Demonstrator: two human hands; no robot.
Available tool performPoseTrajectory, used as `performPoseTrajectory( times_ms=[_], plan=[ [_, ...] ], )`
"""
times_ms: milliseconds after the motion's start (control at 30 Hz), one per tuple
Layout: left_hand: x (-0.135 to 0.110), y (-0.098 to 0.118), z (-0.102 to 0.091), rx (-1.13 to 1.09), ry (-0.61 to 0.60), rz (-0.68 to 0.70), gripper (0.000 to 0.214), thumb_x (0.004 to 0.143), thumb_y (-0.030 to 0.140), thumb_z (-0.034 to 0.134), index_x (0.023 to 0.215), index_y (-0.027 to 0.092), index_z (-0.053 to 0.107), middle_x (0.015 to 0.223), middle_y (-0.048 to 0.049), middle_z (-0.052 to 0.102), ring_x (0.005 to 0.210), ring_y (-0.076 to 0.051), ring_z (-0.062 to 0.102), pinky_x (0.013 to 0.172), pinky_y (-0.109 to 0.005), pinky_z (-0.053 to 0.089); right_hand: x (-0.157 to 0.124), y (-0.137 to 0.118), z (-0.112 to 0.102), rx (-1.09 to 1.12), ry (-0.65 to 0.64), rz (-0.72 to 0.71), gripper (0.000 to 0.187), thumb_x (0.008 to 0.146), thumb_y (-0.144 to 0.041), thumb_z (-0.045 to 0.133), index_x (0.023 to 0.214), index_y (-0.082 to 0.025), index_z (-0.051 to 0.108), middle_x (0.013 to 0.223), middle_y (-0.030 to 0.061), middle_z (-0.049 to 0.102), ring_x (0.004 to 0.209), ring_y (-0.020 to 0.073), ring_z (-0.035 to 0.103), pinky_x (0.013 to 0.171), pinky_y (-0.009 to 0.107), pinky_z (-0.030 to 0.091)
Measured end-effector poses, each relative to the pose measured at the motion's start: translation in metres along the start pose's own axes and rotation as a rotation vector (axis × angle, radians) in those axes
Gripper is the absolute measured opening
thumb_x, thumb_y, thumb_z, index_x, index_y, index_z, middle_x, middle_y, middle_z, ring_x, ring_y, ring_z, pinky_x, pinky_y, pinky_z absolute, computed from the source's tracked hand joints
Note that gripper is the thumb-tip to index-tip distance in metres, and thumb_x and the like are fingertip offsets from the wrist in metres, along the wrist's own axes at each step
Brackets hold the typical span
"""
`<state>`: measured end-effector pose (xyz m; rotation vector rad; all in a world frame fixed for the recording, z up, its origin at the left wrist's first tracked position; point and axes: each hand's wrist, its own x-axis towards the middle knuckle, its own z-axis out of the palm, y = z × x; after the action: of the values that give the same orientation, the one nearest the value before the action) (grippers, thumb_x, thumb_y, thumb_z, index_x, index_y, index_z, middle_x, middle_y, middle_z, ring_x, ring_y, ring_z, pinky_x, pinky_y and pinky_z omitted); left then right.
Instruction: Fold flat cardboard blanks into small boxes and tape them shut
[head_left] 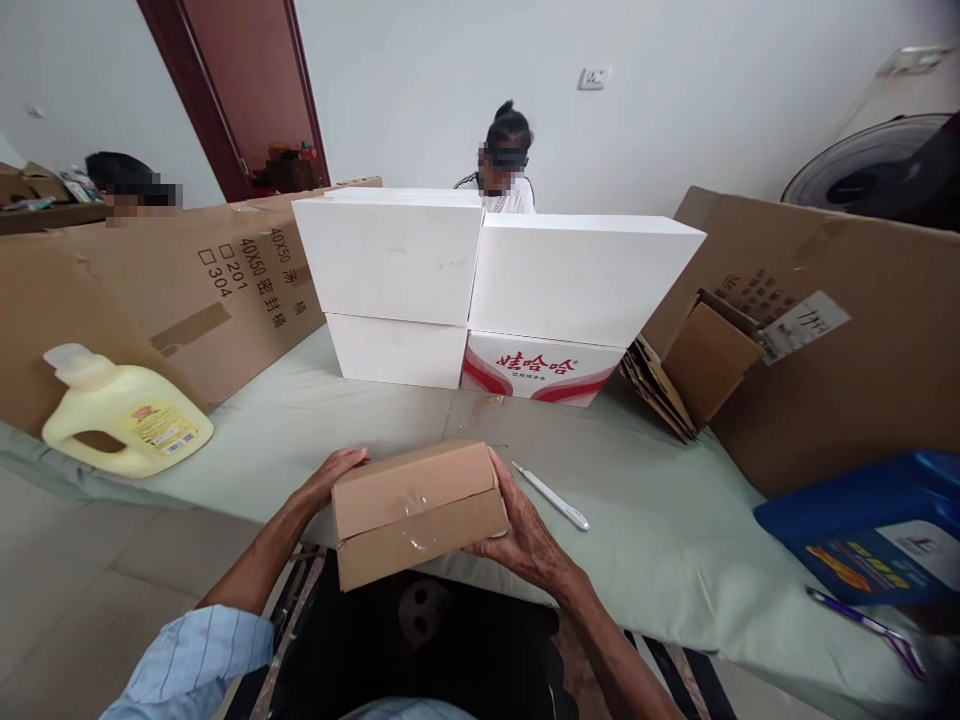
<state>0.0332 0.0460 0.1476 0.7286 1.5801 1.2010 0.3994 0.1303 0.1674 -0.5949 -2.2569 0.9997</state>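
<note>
A small brown cardboard box [420, 505], closed with clear tape along its seam, is held tilted over the table's near edge. My left hand [330, 477] presses against its left side, the fingers partly hidden behind it. On the right side, my right hand [521, 530] grips the box with the thumb below and fingers along the end. Just right of that hand, a white utility knife [551, 497] lies on the green tablecloth [660, 520].
White boxes [397, 260] and a red-and-white carton [544, 368] stand stacked ahead. Large cardboard sheets [187, 280] flank both sides. A yellow jug [127, 415] is left; a blue jug [862, 525], purple-handled tool [862, 620] and folded cardboard [709, 365] are right. Two people sit beyond.
</note>
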Motion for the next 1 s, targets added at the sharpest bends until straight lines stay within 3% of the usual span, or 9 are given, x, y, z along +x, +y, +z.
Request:
performPoseTrajectory(
  times_ms=[100, 167, 300, 400, 500, 567, 700, 833, 1000],
  plan=[
    [-0.012, -0.002, -0.001, 0.015, 0.203, 0.130, 0.080, 0.059, 0.089, 0.085, 0.095, 0.019, 0.073, 0.109, -0.0141, 0.078, 0.107, -0.034, 0.071, 0.082, -0.036, 0.053, 0.008, -0.003, -0.001, 0.084, -0.030, 0.058, 0.124, 0.088, -0.069, 0.085, 0.181, -0.032, 0.012, 0.182, 0.0170, 0.033, 0.165, 0.0381, 0.040, 0.132, 0.056, 0.040],
    [-0.025, -0.003, -0.001, 0.018, 0.306, 0.197, 0.083, 0.066, 0.094, 0.076, 0.102, 0.019, 0.074, 0.118, -0.0154, 0.077, 0.111, -0.033, 0.070, 0.082, -0.035, 0.054, 0.014, -0.005, 0.001, 0.105, -0.048, 0.068, 0.117, 0.091, -0.069, 0.083, 0.181, -0.033, 0.016, 0.181, 0.0159, 0.034, 0.166, 0.0375, 0.038, 0.132, 0.056, 0.039],
    [-0.054, -0.009, 0.001, 0.006, 0.464, 0.261, 0.072, 0.076, 0.090, 0.073, 0.094, 0.020, 0.072, 0.092, -0.0064, 0.075, 0.079, -0.024, 0.066, 0.064, -0.031, 0.048, 0.024, -0.010, 0.006, 0.111, -0.085, 0.028, 0.106, 0.093, -0.070, 0.079, 0.178, -0.032, 0.028, 0.176, 0.0156, 0.042, 0.161, 0.0374, 0.043, 0.130, 0.055, 0.041],
    [-0.071, -0.011, -0.001, -0.047, 0.550, 0.277, 0.069, 0.080, 0.088, 0.071, 0.086, 0.019, 0.068, 0.077, -0.0019, 0.068, 0.066, -0.020, 0.060, 0.059, -0.030, 0.047, 0.027, -0.013, 0.010, 0.095, -0.109, 0.040, 0.097, 0.099, -0.071, 0.072, 0.177, -0.030, 0.031, 0.162, 0.0155, 0.055, 0.134, 0.0315, 0.062, 0.115, 0.049, 0.054],
    [-0.086, -0.014, -0.003, -0.145, 0.611, 0.330, 0.074, 0.086, 0.091, 0.060, 0.101, 0.019, 0.069, 0.091, -0.0067, 0.075, 0.079, -0.025, 0.070, 0.069, -0.035, 0.057, 0.028, -0.015, 0.015, 0.069, -0.140, 0.083, 0.086, 0.103, -0.069, 0.066, 0.174, -0.029, 0.037, 0.135, 0.0111, 0.066, 0.101, 0.0228, 0.064, 0.094, 0.039, 0.058],
    [-0.098, -0.020, -0.004, -0.202, 0.593, 0.447, 0.081, 0.083, 0.094, 0.060, 0.117, 0.020, 0.068, 0.116, -0.0128, 0.078, 0.108, -0.032, 0.075, 0.088, -0.040, 0.062, 0.030, -0.018, 0.019, 0.058, -0.142, 0.094, 0.075, 0.104, -0.065, 0.066, 0.166, -0.028, 0.047, 0.125, 0.0086, 0.067, 0.094, 0.0208, 0.062, 0.088, 0.036, 0.057],
    [-0.120, -0.033, -0.006, -0.102, 0.347, 0.623, 0.099, 0.077, 0.080, 0.084, 0.154, 0.026, 0.055, 0.162, -0.0180, 0.059, 0.150, -0.041, 0.057, 0.116, -0.048, 0.054, 0.034, -0.020, 0.025, 0.041, -0.093, 0.073, 0.046, 0.107, -0.059, 0.063, 0.137, -0.024, 0.064, 0.115, 0.0069, 0.067, 0.092, 0.0201, 0.061, 0.091, 0.036, 0.056],
    [-0.125, -0.026, -0.008, 0.032, 0.263, 0.624, 0.099, 0.080, 0.070, 0.087, 0.162, 0.029, 0.049, 0.175, -0.0172, 0.045, 0.163, -0.044, 0.041, 0.129, -0.054, 0.044, 0.033, -0.024, 0.029, -0.017, -0.006, 0.081, 0.033, 0.110, -0.054, 0.059, 0.119, -0.023, 0.066, 0.111, 0.0069, 0.068, 0.091, 0.0206, 0.064, 0.090, 0.037, 0.057],
    [-0.109, -0.010, -0.004, 0.004, 0.269, 0.565, 0.075, 0.087, 0.061, 0.084, 0.148, 0.027, 0.057, 0.171, -0.0186, 0.051, 0.159, -0.042, 0.049, 0.127, -0.056, 0.047, 0.015, -0.034, 0.025, -0.122, 0.050, 0.124, 0.029, 0.111, -0.043, 0.056, 0.134, -0.025, 0.064, 0.111, 0.0074, 0.070, 0.088, 0.0208, 0.067, 0.087, 0.038, 0.060]
  ],
)
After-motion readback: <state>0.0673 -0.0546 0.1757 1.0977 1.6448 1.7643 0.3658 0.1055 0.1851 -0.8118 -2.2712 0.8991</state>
